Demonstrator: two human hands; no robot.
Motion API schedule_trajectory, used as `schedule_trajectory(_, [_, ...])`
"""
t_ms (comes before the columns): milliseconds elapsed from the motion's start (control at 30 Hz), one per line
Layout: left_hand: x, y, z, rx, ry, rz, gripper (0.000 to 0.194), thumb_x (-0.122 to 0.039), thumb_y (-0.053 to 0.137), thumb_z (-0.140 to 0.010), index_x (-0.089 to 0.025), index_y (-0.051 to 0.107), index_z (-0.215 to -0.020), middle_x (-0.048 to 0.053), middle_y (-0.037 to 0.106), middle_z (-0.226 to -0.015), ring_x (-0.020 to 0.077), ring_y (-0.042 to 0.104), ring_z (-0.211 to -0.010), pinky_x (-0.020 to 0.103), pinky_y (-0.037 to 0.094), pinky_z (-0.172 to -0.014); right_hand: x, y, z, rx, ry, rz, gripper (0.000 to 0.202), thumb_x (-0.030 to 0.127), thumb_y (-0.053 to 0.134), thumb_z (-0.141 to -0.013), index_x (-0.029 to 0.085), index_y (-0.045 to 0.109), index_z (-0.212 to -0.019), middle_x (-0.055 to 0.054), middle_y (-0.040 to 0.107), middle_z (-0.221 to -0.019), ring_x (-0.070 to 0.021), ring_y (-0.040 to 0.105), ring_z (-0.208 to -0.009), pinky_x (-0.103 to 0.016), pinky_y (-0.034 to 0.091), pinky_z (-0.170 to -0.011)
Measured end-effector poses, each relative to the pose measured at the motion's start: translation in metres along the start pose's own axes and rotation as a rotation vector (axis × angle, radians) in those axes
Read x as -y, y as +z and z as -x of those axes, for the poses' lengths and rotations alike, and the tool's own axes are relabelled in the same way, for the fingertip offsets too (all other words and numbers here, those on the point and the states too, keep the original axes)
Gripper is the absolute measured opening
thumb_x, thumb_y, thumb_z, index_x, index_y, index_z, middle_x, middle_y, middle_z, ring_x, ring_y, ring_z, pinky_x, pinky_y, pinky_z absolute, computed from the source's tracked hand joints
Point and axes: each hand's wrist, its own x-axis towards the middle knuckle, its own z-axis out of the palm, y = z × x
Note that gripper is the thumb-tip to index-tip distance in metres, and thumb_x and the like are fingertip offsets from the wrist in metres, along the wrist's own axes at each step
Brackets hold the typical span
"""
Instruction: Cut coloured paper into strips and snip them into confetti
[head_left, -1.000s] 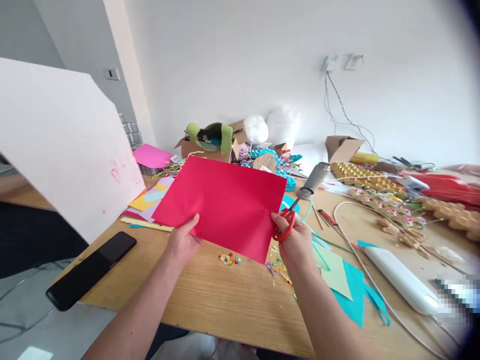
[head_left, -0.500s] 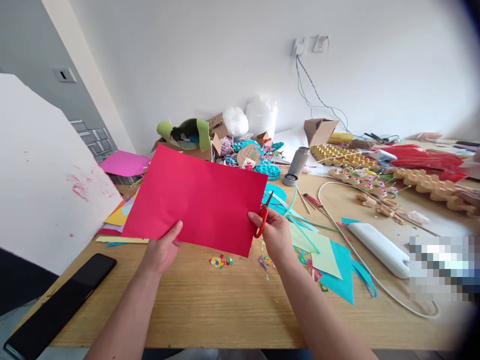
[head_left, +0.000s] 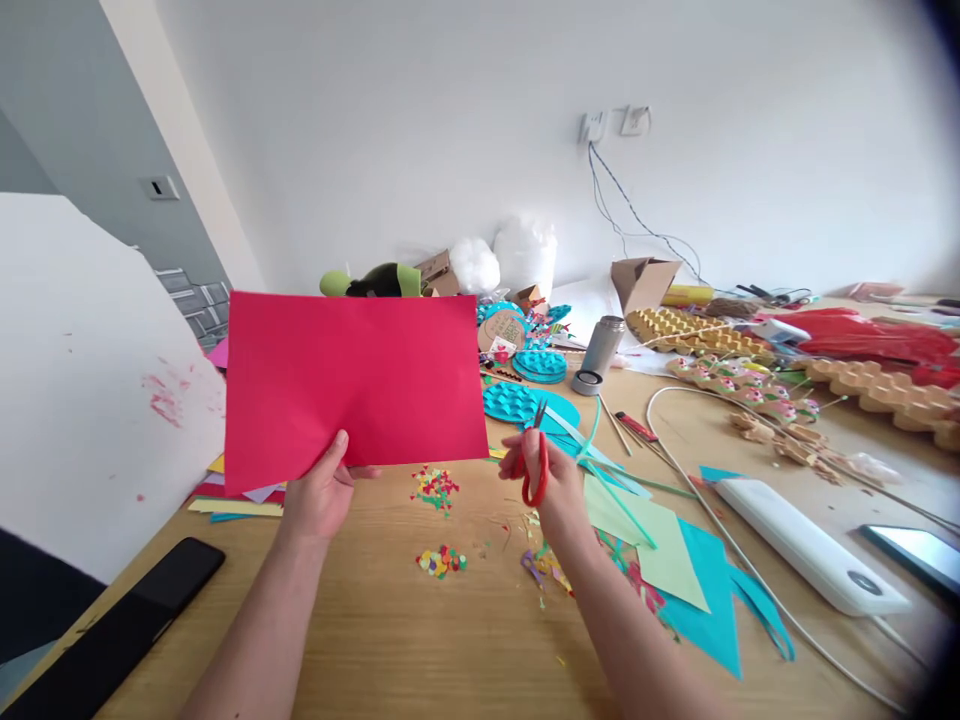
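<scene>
A sheet of red paper (head_left: 356, 385) is held up over the table by my left hand (head_left: 322, 495), the thumb in front and the fingers behind its lower edge. My right hand (head_left: 551, 485) grips a pair of red-handled scissors (head_left: 537, 470), with the dark blades pointing up and away. The scissors are apart from the paper, just right of its lower right corner. Beneath the hands lie small piles of coloured paper bits (head_left: 441, 560) and confetti pieces (head_left: 435, 487).
Light green paper sheets (head_left: 667, 560) and blue paper (head_left: 709, 610) lie to the right, near a white power bank (head_left: 810, 545) and its cable. A black phone (head_left: 150, 600) lies at the left. Farther back stand a grey thermos (head_left: 602, 348) and yellow egg cartons (head_left: 690, 335).
The red paper has shifted left and become more level. My right hand has let go of the paper's right edge and keeps the scissors.
</scene>
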Motion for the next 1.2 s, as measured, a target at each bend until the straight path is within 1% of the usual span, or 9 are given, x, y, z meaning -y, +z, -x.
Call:
schedule_trajectory(33, [0.004, 0.000, -0.001, -0.015, 0.010, 0.022, 0.039, -0.009, 0.074, -0.062, -0.023, 0.066, -0.098, -0.001, 0.068, -0.095, 0.0163, 0.066, -0.074, 0.023, 0.057, -0.046, -0.007, 0.001, 0.002, 0.033, 0.026, 0.045, 0.050, 0.060, 0.046, -0.084, 0.013, 0.061, -0.081, -0.003, 0.060, -0.059, -0.0126, 0.054, -0.054, -0.023, 0.041, -0.052])
schedule_trajectory(100, [0.011, -0.002, -0.003, -0.036, 0.016, 0.043, 0.038, -0.008, 0.073, -0.063, -0.024, 0.066, -0.098, -0.002, 0.068, -0.098, 0.0155, 0.066, -0.077, 0.023, 0.057, -0.047, -0.020, 0.005, 0.005, 0.144, 0.078, 0.132, 0.053, 0.063, 0.043, -0.084, 0.012, 0.060, -0.080, -0.003, 0.057, -0.054, -0.0126, 0.052, -0.051, -0.023, 0.038, -0.049])
schedule_trajectory(167, [0.017, -0.006, -0.003, -0.046, 0.020, 0.045, 0.037, -0.007, 0.072, -0.065, -0.024, 0.066, -0.098, -0.002, 0.068, -0.098, 0.0153, 0.065, -0.077, 0.024, 0.058, -0.047, -0.031, 0.009, 0.009, 0.239, 0.098, 0.178, 0.054, 0.063, 0.042, -0.084, 0.013, 0.060, -0.078, -0.001, 0.054, -0.051, -0.0122, 0.051, -0.050, -0.023, 0.036, -0.048])
schedule_trajectory(233, [0.020, -0.011, -0.004, -0.056, 0.031, 0.048, 0.036, -0.007, 0.070, -0.066, -0.023, 0.066, -0.098, -0.001, 0.068, -0.097, 0.0152, 0.065, -0.076, 0.024, 0.058, -0.047, -0.037, 0.012, 0.011, 0.302, 0.119, 0.196, 0.054, 0.063, 0.041, -0.084, 0.013, 0.060, -0.078, 0.000, 0.053, -0.050, -0.0116, 0.050, -0.048, -0.022, 0.035, -0.047])
schedule_trajectory(367, [0.019, -0.018, -0.006, -0.070, 0.022, 0.054, 0.034, -0.007, 0.067, -0.070, -0.022, 0.065, -0.100, 0.000, 0.069, -0.095, 0.0158, 0.066, -0.073, 0.025, 0.057, -0.048, -0.039, 0.016, 0.014, 0.373, 0.186, 0.184, 0.056, 0.065, 0.040, -0.083, 0.013, 0.059, -0.076, 0.001, 0.052, -0.047, -0.0107, 0.048, -0.043, -0.021, 0.034, -0.045])
schedule_trajectory(533, [0.016, -0.019, -0.006, -0.074, -0.004, 0.052, 0.033, -0.007, 0.063, -0.073, -0.022, 0.064, -0.102, 0.002, 0.070, -0.094, 0.0173, 0.066, -0.070, 0.028, 0.057, -0.047, -0.037, 0.020, 0.018, 0.461, 0.212, 0.169, 0.060, 0.068, 0.037, -0.082, 0.013, 0.060, -0.074, 0.001, 0.053, -0.046, -0.0099, 0.046, -0.040, -0.021, 0.033, -0.043])
schedule_trajectory(667, [0.018, -0.017, -0.004, -0.056, -0.018, 0.048, 0.034, -0.006, 0.063, -0.073, -0.022, 0.064, -0.103, 0.002, 0.069, -0.097, 0.0168, 0.066, -0.071, 0.027, 0.057, -0.047, -0.038, 0.021, 0.020, 0.484, 0.194, 0.140, 0.059, 0.068, 0.037, -0.083, 0.013, 0.061, -0.076, 0.001, 0.054, -0.047, -0.0095, 0.046, -0.041, -0.021, 0.035, -0.045])
schedule_trajectory(800, [0.020, -0.016, -0.002, -0.047, -0.024, 0.038, 0.036, -0.006, 0.064, -0.072, -0.024, 0.064, -0.103, 0.000, 0.069, -0.100, 0.0161, 0.066, -0.074, 0.024, 0.056, -0.047, -0.037, 0.021, 0.021, 0.463, 0.169, 0.133, 0.060, 0.067, 0.037, -0.083, 0.013, 0.062, -0.076, 0.000, 0.055, -0.047, -0.0096, 0.047, -0.041, -0.020, 0.035, -0.044])
schedule_trajectory(1200, [0.021, -0.014, 0.000, -0.055, -0.033, -0.009, 0.036, -0.009, 0.067, -0.071, -0.025, 0.065, -0.103, 0.000, 0.069, -0.101, 0.0162, 0.066, -0.075, 0.023, 0.056, -0.047, -0.039, 0.019, 0.020, 0.396, 0.211, 0.092, 0.054, 0.064, 0.040, -0.084, 0.014, 0.061, -0.077, 0.002, 0.053, -0.045, -0.0095, 0.046, -0.038, -0.020, 0.035, -0.042])
